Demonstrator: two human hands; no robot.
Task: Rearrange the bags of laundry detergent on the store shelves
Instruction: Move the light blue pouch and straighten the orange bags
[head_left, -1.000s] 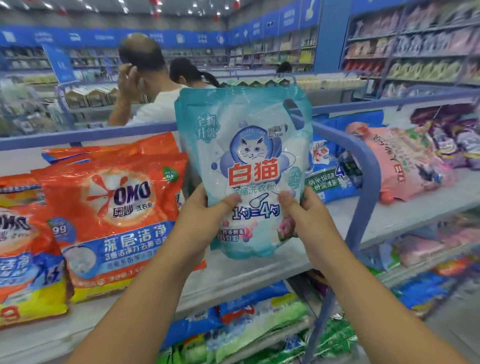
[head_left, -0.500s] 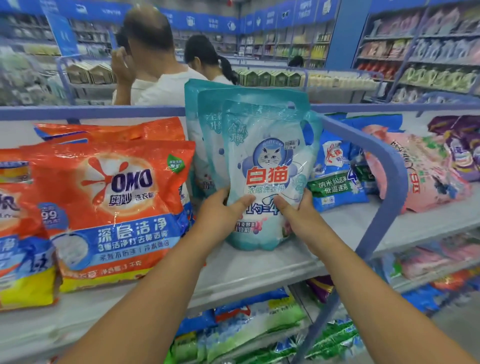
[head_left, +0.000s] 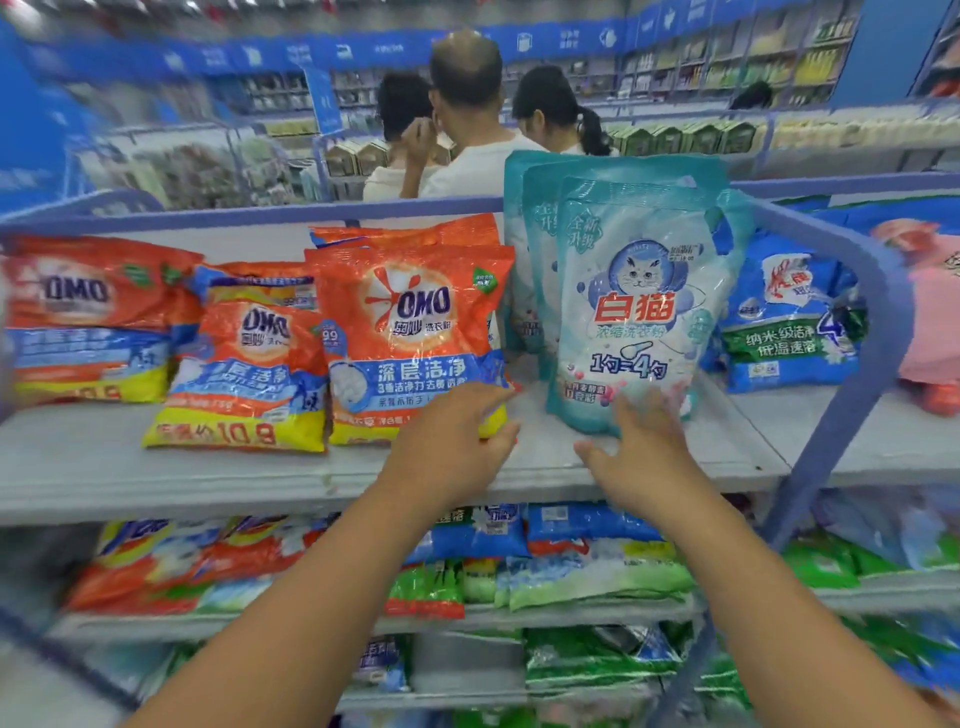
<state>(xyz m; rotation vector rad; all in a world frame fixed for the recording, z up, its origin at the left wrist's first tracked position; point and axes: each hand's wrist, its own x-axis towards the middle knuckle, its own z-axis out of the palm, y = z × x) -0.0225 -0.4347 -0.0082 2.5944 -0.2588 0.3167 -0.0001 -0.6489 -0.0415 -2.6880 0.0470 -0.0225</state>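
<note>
Teal 白猫 bag (head_left: 636, 306) upright, orange OMO bag (head_left: 413, 338) beside, smaller print blurred

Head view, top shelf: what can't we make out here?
- Teal cat bag: its bottom right corner is behind the right hand, so grip or mere touch is unclear.
- Two teal bags behind: mostly covered by the front one.
- Orange bag: lower right corner hidden by the left hand.
- Pink bag: cut off by the right edge.
- Far-left orange bag: motion-blurred.
</note>
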